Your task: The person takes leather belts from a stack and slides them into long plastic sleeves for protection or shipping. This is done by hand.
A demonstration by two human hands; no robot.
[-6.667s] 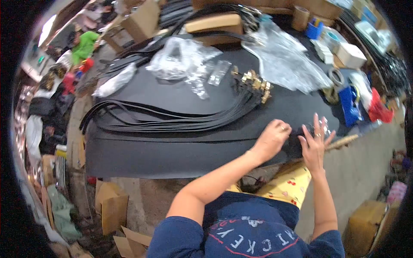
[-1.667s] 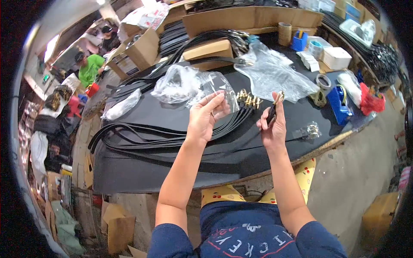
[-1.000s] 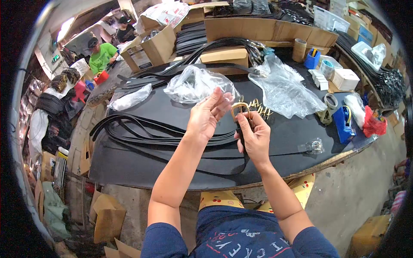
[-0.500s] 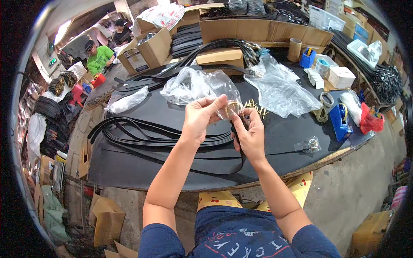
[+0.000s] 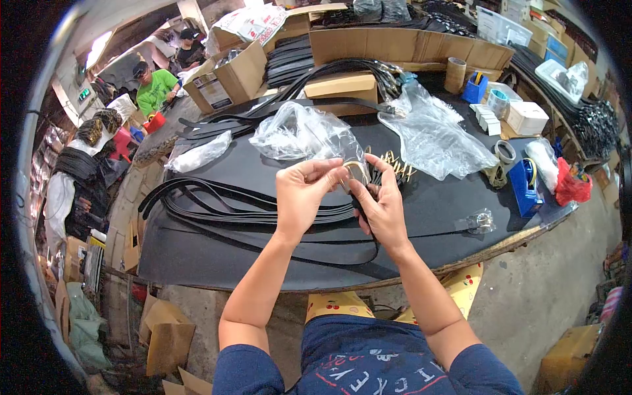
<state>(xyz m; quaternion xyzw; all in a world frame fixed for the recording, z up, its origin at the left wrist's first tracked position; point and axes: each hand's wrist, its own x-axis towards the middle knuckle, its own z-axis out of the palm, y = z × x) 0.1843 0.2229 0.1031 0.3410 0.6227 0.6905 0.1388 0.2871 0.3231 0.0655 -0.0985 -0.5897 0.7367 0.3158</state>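
Observation:
Over the middle of the table, my left hand (image 5: pixel 304 197) is closed in a pinch at a piece of clear plastic by a gold-coloured belt buckle (image 5: pixel 357 168). My right hand (image 5: pixel 383 209) grips the buckle end of a black belt (image 5: pixel 372 251), its index finger raised beside the buckle. The belt's strap hangs from that hand and curves left across the table. Behind my right hand lie several gold buckles (image 5: pixel 399 166). A bundle of black belts (image 5: pixel 263 212) rests to the left, partly hidden by my left hand.
Clear plastic bags (image 5: pixel 438 135) lie across the black table (image 5: pixel 197 263). A blue tape dispenser (image 5: pixel 525 187), a red bag (image 5: pixel 571 183) and a plastic-wrapped buckle (image 5: pixel 480 222) are at the right. Cardboard boxes (image 5: pixel 227 79) stand behind. A person in green (image 5: pixel 155 92) works at back left.
My left hand has dropped slightly beside the buckle. My right index finger has lifted and straightened. The whole view has shifted a little.

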